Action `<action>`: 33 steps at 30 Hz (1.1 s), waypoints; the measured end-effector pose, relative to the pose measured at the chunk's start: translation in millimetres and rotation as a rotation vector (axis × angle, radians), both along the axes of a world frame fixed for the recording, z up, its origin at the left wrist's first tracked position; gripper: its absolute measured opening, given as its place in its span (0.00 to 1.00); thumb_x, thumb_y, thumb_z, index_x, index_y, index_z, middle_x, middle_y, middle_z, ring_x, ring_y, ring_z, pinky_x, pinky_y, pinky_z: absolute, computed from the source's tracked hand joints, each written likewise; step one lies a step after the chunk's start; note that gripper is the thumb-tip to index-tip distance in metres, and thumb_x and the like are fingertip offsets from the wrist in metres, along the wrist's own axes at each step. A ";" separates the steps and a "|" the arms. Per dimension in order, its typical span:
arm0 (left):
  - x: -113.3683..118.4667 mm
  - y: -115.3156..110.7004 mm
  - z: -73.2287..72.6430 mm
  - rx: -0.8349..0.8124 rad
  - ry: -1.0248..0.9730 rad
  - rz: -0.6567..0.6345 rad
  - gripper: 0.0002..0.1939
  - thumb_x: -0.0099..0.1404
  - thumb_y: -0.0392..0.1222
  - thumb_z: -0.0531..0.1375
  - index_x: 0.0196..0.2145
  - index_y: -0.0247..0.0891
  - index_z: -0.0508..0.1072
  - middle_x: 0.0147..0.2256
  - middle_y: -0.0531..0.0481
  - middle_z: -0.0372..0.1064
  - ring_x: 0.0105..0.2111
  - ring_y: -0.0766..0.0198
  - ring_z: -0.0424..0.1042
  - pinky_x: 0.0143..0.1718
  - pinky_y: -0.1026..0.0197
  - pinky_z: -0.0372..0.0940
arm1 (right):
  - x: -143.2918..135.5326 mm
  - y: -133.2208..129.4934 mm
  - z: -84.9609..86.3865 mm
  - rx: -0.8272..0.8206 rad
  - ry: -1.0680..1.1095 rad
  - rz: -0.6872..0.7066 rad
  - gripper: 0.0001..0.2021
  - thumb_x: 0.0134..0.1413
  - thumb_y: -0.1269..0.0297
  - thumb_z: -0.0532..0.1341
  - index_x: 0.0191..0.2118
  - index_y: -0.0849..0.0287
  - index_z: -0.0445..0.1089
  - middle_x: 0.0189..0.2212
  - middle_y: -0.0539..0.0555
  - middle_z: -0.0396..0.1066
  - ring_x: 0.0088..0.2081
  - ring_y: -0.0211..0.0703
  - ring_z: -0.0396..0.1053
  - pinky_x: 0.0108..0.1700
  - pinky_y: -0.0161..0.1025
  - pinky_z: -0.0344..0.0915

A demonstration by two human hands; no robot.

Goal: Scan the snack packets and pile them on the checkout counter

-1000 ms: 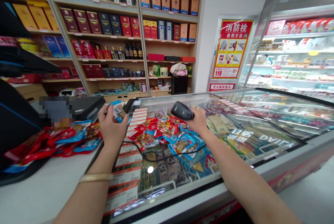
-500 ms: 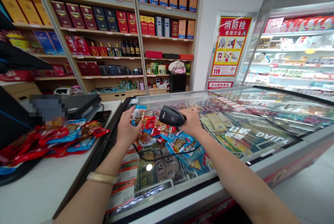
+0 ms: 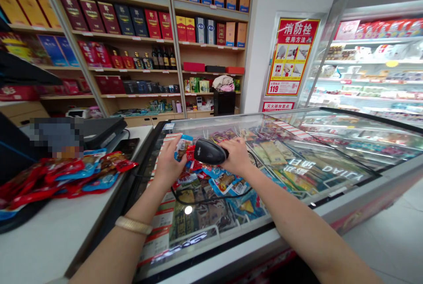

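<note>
My right hand (image 3: 236,155) is wrapped round a black barcode scanner (image 3: 209,151), its head pointing left. A blue snack packet (image 3: 182,146) is pinched in my left hand (image 3: 169,160), just left of the scanner head. Below both hands, red and blue snack packets (image 3: 226,179) lie in a pile on the glass top of a chest freezer (image 3: 205,270). The scanner's black cable (image 3: 211,199) loops over the glass in front of the pile. Part of the pile is hidden behind the scanner and my hands.
On the white counter (image 3: 42,253) at left, more red and blue packets (image 3: 79,173) lie heaped beside a dark monitor stand. A black phone-like slab (image 3: 128,145) sits near the counter edge. Shelves of boxed bottles (image 3: 122,21) stand behind; a lit display fridge (image 3: 373,59) is at right.
My left hand has moved right with the packet, and the scanner has shifted left. Packet and scanner head are now closer together.
</note>
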State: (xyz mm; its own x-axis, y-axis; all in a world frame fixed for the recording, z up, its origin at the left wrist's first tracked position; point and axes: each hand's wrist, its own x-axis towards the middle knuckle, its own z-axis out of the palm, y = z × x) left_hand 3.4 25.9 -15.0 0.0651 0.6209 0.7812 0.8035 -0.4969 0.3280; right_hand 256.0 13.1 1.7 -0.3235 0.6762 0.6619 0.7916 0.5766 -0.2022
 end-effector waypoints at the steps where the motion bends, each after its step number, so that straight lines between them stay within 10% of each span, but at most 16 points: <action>1: 0.2 0.1 0.1 0.008 0.004 -0.005 0.31 0.60 0.38 0.61 0.62 0.40 0.68 0.54 0.41 0.72 0.53 0.51 0.73 0.55 0.52 0.69 | 0.1 0.1 0.0 -0.002 -0.001 0.002 0.16 0.44 0.67 0.65 0.43 0.55 0.77 0.40 0.56 0.81 0.45 0.51 0.74 0.52 0.47 0.52; 10: 0.4 3.3 -3.4 0.021 -0.075 -0.065 0.29 0.60 0.38 0.62 0.60 0.39 0.68 0.51 0.42 0.74 0.47 0.53 0.77 0.52 0.52 0.71 | 5.0 1.3 3.8 -0.014 0.039 -0.053 0.14 0.44 0.65 0.65 0.41 0.55 0.77 0.40 0.57 0.81 0.44 0.51 0.74 0.51 0.46 0.53; 14: 8.1 6.4 -10.9 0.043 -0.040 -0.133 0.11 0.63 0.39 0.62 0.45 0.40 0.75 0.42 0.45 0.78 0.42 0.55 0.77 0.47 0.53 0.72 | 14.9 8.3 3.0 0.018 0.128 -0.134 0.13 0.46 0.62 0.66 0.40 0.55 0.77 0.41 0.57 0.81 0.44 0.52 0.75 0.49 0.46 0.53; 23: 23.7 -0.7 -15.3 -0.072 0.284 -0.290 0.17 0.72 0.39 0.52 0.47 0.46 0.80 0.53 0.45 0.77 0.61 0.51 0.68 0.65 0.36 0.53 | 31.2 21.0 -1.8 0.059 0.176 -0.215 0.11 0.45 0.59 0.67 0.37 0.56 0.77 0.34 0.56 0.81 0.40 0.52 0.75 0.45 0.42 0.56; 33: -32.1 -10.7 21.7 -0.105 0.088 0.461 0.23 0.63 0.40 0.57 0.55 0.38 0.76 0.58 0.31 0.69 0.61 0.39 0.63 0.64 0.31 0.48 | 28.7 20.6 -3.4 0.017 0.161 -0.215 0.12 0.45 0.60 0.68 0.39 0.55 0.78 0.37 0.57 0.82 0.42 0.53 0.75 0.47 0.43 0.55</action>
State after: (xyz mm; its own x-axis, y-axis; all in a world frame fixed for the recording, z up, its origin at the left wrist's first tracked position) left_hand -28.8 15.1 6.8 -0.1721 0.6759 0.7167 0.9593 -0.0503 0.2779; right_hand 284.7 33.7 -1.8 -0.0630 0.7066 0.7048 0.8545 0.4031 -0.3278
